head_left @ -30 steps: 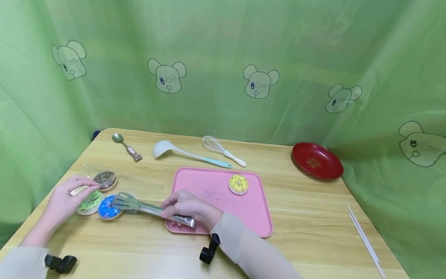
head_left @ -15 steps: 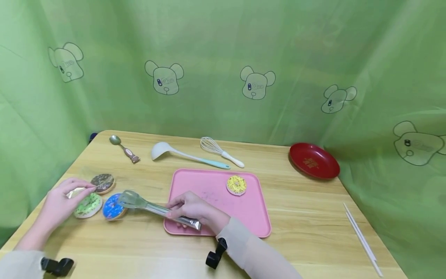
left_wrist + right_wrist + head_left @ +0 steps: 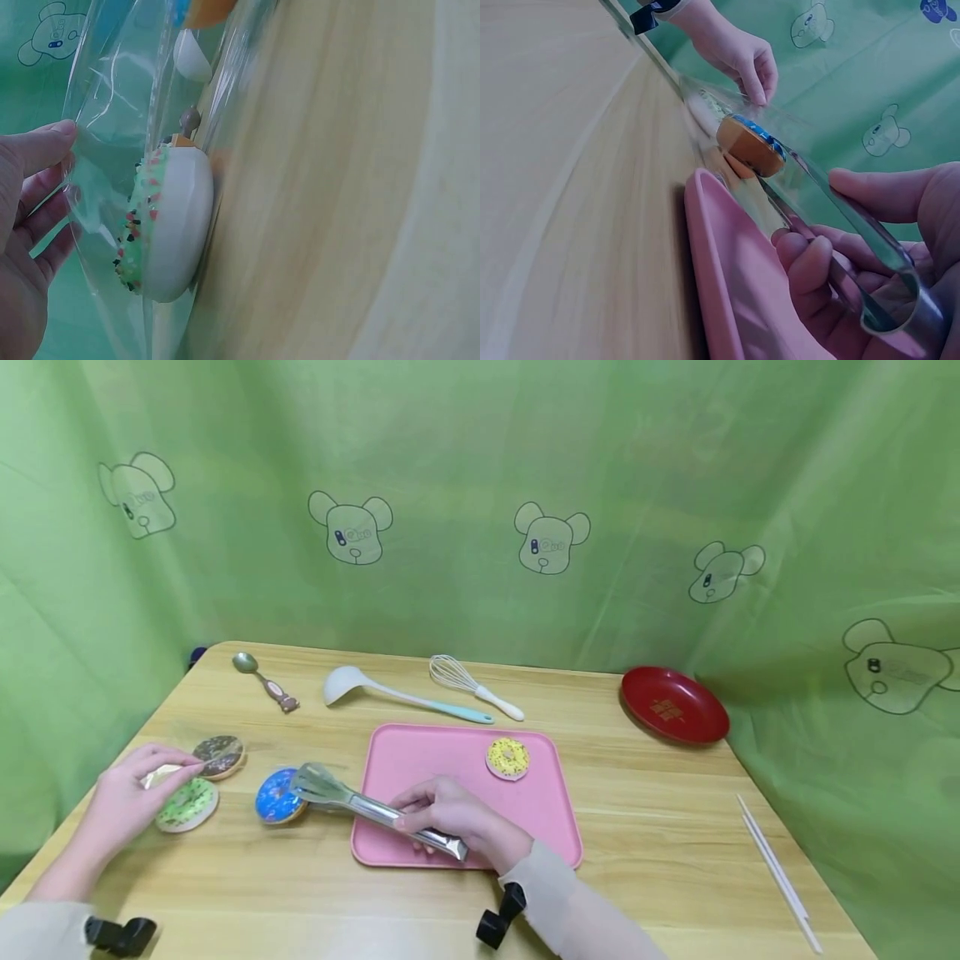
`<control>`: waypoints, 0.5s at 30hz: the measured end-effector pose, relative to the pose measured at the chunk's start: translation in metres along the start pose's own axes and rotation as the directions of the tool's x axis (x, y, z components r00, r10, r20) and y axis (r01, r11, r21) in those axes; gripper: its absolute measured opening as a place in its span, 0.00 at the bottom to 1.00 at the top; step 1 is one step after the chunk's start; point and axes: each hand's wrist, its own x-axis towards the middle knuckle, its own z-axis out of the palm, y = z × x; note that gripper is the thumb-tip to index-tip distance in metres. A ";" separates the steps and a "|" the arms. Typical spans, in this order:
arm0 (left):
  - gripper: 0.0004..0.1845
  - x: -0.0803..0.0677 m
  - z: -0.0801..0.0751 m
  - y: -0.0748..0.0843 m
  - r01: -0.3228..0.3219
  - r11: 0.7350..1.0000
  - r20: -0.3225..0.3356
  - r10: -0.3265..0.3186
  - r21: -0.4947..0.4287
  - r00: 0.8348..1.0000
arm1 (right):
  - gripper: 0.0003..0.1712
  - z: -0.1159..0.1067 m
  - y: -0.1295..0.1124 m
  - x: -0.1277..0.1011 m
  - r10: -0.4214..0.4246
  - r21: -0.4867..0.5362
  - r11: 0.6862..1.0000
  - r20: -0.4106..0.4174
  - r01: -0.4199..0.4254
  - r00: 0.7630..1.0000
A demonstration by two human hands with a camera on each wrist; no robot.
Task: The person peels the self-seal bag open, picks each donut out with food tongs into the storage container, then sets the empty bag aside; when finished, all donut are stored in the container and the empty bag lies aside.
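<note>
My left hand (image 3: 123, 797) pinches the edge of a clear plastic bag (image 3: 101, 217) at the table's left. Inside the bag are a green-iced toy donut (image 3: 176, 225) and a dark brown one (image 3: 220, 756). My right hand (image 3: 453, 817) grips metal tongs (image 3: 371, 808) over the pink tray (image 3: 442, 752). A blue-iced toy donut (image 3: 277, 795) is clamped tilted between the tong tips, as the right wrist view shows (image 3: 746, 146). It hangs between the bag and the tray. A yellow-iced donut (image 3: 507, 758) lies on the tray's far right part.
Behind the tray lie a spoon (image 3: 262, 681), a ladle (image 3: 405, 695) and a whisk (image 3: 476, 687). A red plate (image 3: 675, 706) stands at the back right. White chopsticks (image 3: 776, 868) lie near the right edge. Green curtains (image 3: 465, 443) enclose the table.
My right hand has moved right with the tongs, drawing the blue donut away from the green one toward the tray. My left hand stays at the bag.
</note>
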 end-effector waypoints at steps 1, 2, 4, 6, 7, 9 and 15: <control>0.08 0.000 0.000 0.000 0.000 1.000 -0.001 0.000 -0.001 1.000 | 0.18 -0.002 0.000 -0.002 -0.003 0.004 1.000 -0.004 0.003 1.000; 0.08 0.000 0.000 0.000 -0.002 1.000 -0.004 0.002 0.000 1.000 | 0.18 -0.004 0.001 -0.005 -0.006 0.007 1.000 -0.010 0.006 1.000; 0.08 0.000 0.001 -0.001 -0.005 1.000 -0.007 0.005 -0.002 1.000 | 0.19 -0.009 0.002 -0.010 -0.005 0.022 1.000 -0.022 0.006 1.000; 0.08 0.001 0.001 -0.001 -0.006 1.000 -0.011 0.006 0.003 1.000 | 0.19 -0.014 0.004 -0.015 -0.004 0.031 1.000 -0.035 0.005 0.999; 0.08 0.001 0.001 -0.001 -0.003 1.000 -0.013 0.003 0.004 1.000 | 0.20 -0.017 0.005 -0.018 -0.004 0.035 0.999 -0.040 0.005 0.999; 0.08 0.002 0.001 -0.001 0.001 1.000 -0.017 -0.001 0.006 1.000 | 0.21 -0.022 0.007 -0.023 0.006 0.044 0.999 -0.051 -0.004 0.999; 0.08 0.001 0.000 -0.001 -0.006 1.000 -0.013 0.006 0.001 1.000 | 0.25 -0.039 0.012 -0.040 0.013 0.075 0.997 -0.081 -0.007 0.997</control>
